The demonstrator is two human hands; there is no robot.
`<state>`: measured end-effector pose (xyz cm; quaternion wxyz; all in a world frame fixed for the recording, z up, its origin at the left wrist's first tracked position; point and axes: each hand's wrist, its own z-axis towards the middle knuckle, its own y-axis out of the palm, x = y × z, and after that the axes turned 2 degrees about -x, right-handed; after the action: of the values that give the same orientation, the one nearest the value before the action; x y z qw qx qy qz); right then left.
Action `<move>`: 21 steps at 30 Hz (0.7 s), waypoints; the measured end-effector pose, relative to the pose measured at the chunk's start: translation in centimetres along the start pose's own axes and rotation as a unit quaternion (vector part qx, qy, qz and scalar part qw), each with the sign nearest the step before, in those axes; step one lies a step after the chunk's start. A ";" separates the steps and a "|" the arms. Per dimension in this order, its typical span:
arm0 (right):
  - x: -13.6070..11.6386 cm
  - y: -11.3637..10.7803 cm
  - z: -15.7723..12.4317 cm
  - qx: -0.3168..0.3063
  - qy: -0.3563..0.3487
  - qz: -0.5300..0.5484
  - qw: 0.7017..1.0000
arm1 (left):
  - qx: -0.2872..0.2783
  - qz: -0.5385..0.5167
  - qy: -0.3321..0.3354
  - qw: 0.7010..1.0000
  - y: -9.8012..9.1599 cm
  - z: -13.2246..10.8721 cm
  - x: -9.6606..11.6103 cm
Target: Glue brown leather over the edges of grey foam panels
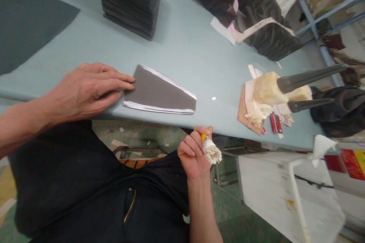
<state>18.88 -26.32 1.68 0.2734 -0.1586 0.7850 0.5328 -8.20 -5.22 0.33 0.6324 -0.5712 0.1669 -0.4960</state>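
1. The pale blue counter [185, 45] carries a grey wedge-shaped piece [162, 93] at its near edge.
2. The left hand [85, 91] lies flat, fingers released, touching the piece's left end.
3. The right hand [194, 155], fingers clenched on a brush [211, 150], is below the edge.
4. A dark sheet stack [131, 0] stands far left and glue-caked brushes [273, 91] lie right, over a green floor [228, 197].

Left hand [89, 89] lies flat on the grey piece's [162, 92] narrow end; right hand [194, 152] — below that piece, off the table [185, 41] edge — grips a brush [211, 149].
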 end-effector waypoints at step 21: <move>-0.1 1.1 -0.3 -0.090 0.102 -0.015 0.991 | -0.021 0.006 -0.002 1.000 -0.3 -0.2 0.6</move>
<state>18.29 -26.17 2.62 0.1846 -0.2482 0.7554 0.5777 -8.24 -5.79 0.73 0.6237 -0.5846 0.1793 -0.4870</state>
